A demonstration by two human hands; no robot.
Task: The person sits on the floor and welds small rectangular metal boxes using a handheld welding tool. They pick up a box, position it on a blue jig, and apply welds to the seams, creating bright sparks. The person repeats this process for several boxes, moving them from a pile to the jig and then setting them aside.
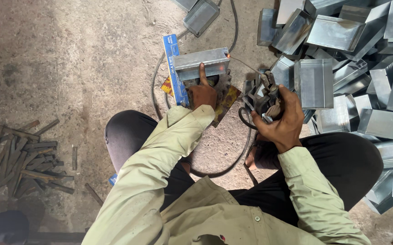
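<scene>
At the lower left of the frame, a heap of short metal bars (24, 156) lies on the floor (92, 68), too many to count. In the upper middle, the left hand (202, 93) presses one finger on one metal box (202, 63) beside a blue packet (174, 68). The right hand (280, 120) grips one welding holder (261, 96); its rod tip glows at the box corner, so I judge the weld just starting. At the right, a big pile of boxes (341, 59) waits.
</scene>
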